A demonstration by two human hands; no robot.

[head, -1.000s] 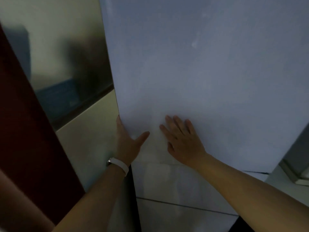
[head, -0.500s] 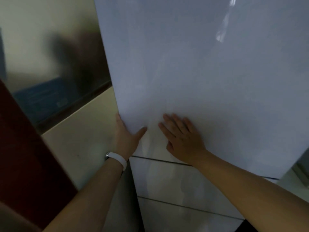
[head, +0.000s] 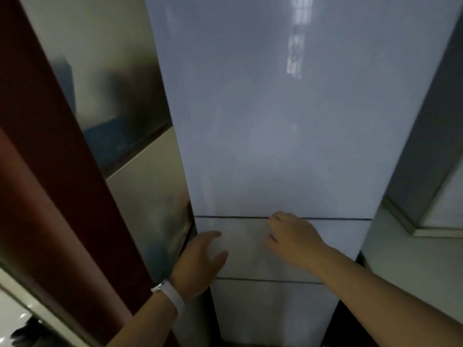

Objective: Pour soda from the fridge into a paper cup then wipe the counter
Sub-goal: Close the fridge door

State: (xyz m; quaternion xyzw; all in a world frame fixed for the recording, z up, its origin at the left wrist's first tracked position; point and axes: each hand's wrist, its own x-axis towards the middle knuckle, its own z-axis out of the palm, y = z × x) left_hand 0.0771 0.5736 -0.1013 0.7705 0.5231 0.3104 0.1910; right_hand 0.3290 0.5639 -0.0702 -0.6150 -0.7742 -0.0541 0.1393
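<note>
A tall white fridge (head: pixel 275 136) fills the middle of the view, its doors closed flush. Dark seams mark a middle drawer panel (head: pixel 245 246) below the upper door. My left hand (head: pixel 200 261), with a white wristband, hovers at the left edge of that panel, fingers apart and holding nothing. My right hand (head: pixel 293 236) is in front of the panel just under the upper seam, fingers loosely curled and empty. No soda bottle, paper cup or cloth is in view.
A dark red door or panel (head: pixel 50 186) stands close on the left. A cream tiled wall (head: pixel 140 191) runs beside the fridge. A grey wall with a ledge (head: pixel 426 221) stands to the right.
The upper fridge door has swung shut. Both hands have come off its lower edge and dropped to the drawer panel below. The view has tilted so that more of the fridge shows.
</note>
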